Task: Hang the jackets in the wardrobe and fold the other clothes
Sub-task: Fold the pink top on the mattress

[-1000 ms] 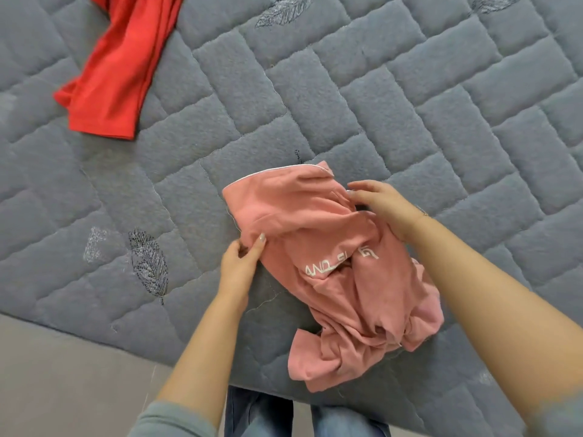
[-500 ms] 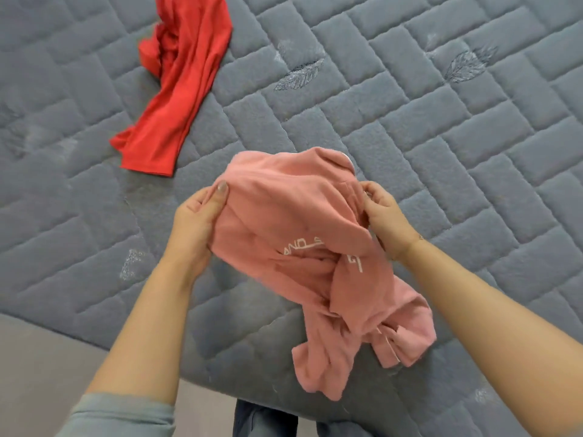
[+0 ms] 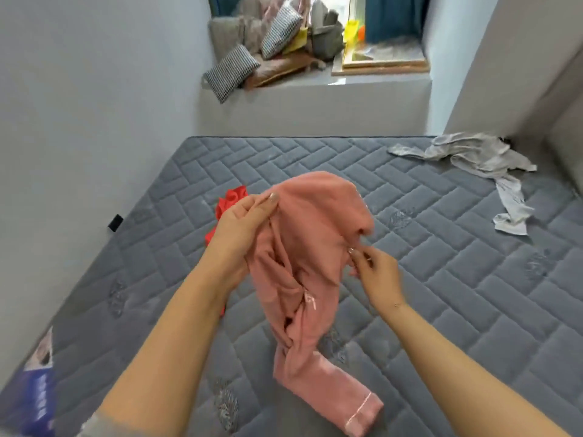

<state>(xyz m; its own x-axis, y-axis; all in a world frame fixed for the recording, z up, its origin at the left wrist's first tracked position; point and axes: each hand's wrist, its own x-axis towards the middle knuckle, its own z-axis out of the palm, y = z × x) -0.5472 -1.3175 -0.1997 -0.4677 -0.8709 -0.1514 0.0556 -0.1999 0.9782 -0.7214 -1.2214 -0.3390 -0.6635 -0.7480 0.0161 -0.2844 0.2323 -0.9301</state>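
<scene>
From the head camera, we look down at a grey quilted mattress stitched in a brick pattern with small embroidered leaves, pushed against pale walls. A crumpled red garment lies on it toward the left wall, largely hidden behind our left hand. A rumpled light-grey garment sprawls near the far right corner, well apart from everything else. Beyond the mattress, a raised window ledge holds black-and-white checked cushions, a heap of other soft items and a flat wooden-framed board; the heap is too blurred for us to tell apart. A blue and white printed label sits on the mattress's near left corner.

We hold a soft pink fleece garment with white lettering up above the mattress. The left hand grips its upper edge, thumb and fingers curled round bunched cloth. The right hand pinches the fabric at the garment's right side between thumb and fingertips. The cloth hangs in loose vertical folds, and one pink cuffed sleeve or leg, possibly with white piping, trails down onto the mattress surface between our forearms.
</scene>
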